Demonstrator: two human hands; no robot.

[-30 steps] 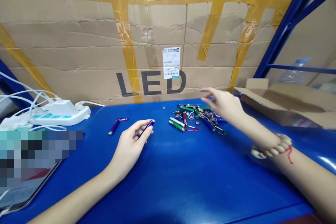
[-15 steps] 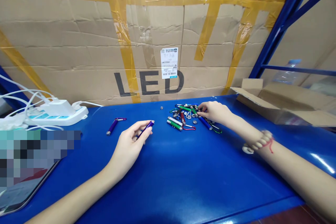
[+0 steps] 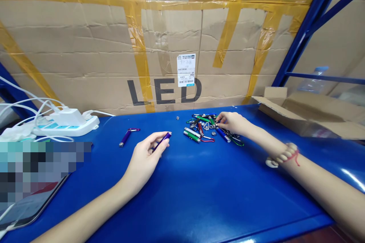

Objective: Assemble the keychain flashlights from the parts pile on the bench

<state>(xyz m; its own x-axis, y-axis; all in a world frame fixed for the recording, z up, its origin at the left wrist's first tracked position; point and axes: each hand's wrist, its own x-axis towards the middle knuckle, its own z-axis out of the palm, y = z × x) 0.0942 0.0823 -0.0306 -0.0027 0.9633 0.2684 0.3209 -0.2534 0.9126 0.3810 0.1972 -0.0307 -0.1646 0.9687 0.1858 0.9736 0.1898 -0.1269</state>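
My left hand (image 3: 148, 153) is closed around a slim purple metal tube (image 3: 162, 141), like a small keychain flashlight body, tilted with its end past my fingertips. At the back of the table, my right hand (image 3: 232, 122) has its fingertips pinched together at the right side of a pile; what they grip is hidden. In that pile lie a green tube (image 3: 192, 136), a silver tube (image 3: 192, 132), a blue tube (image 3: 222, 134), a red carabiner clip (image 3: 207, 140) and several small metal parts. Left of my left hand rests a purple keychain flashlight (image 3: 124, 138) with a carabiner.
A white power strip (image 3: 91, 126) with cables and a phone (image 3: 42, 201) lie on the left of the blue table (image 3: 199, 197). Behind stands a large taped cardboard box (image 3: 99, 49). An open carton (image 3: 273, 114) sits at right beside a blue rack post (image 3: 308, 32).
The view has shifted slightly, so everything appears a little farther right. My left hand still grips the purple tube, and my right fingertips remain at the pile with only a slight movement.
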